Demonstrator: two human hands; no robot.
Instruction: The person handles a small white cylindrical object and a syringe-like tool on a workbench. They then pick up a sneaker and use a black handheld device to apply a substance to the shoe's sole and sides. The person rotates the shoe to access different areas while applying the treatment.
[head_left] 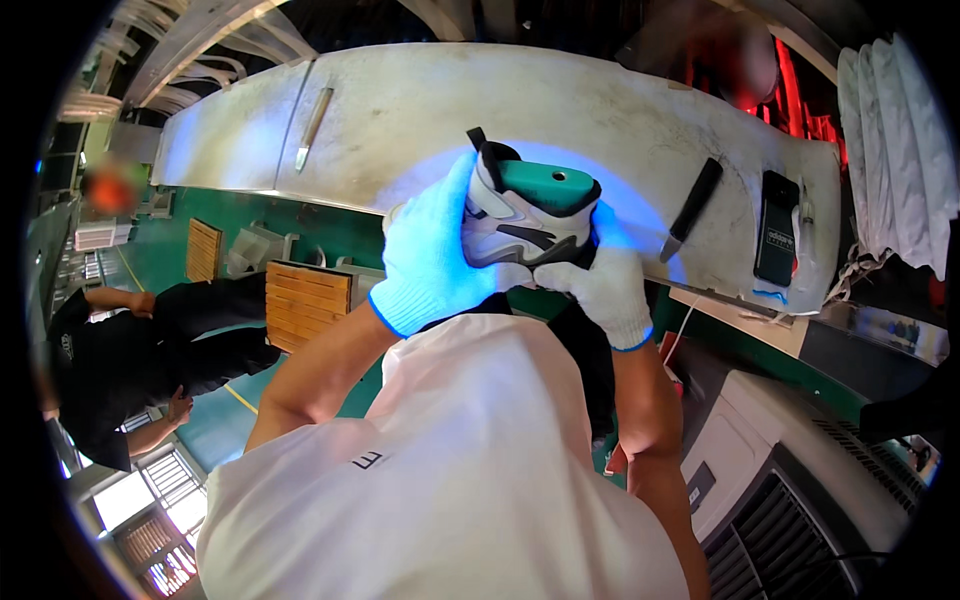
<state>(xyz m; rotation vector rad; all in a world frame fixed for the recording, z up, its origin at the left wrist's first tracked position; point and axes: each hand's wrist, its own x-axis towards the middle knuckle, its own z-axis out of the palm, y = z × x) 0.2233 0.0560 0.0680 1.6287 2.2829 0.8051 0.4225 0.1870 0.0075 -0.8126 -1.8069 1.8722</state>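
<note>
Between my two gloved hands is a small white and grey sneaker (530,238) with black trim, tilted on its side above the near edge of the table. A green shoe last (548,184) with a round hole fills its opening. My left hand (428,245), in a white knit glove, is closed round one end of the sneaker. On the other end, my right hand (605,275) grips with its thumb along the sole side; its other fingers are partly hidden behind the shoe. Blue light falls on both gloves and the table around them.
On the white table (420,100) lie a black-handled knife (695,205), another knife (315,128) at the left and a black phone-like object (777,228). A person in black (120,345) stands left beside slatted wooden stools (305,305). A grey machine (770,470) stands at the right.
</note>
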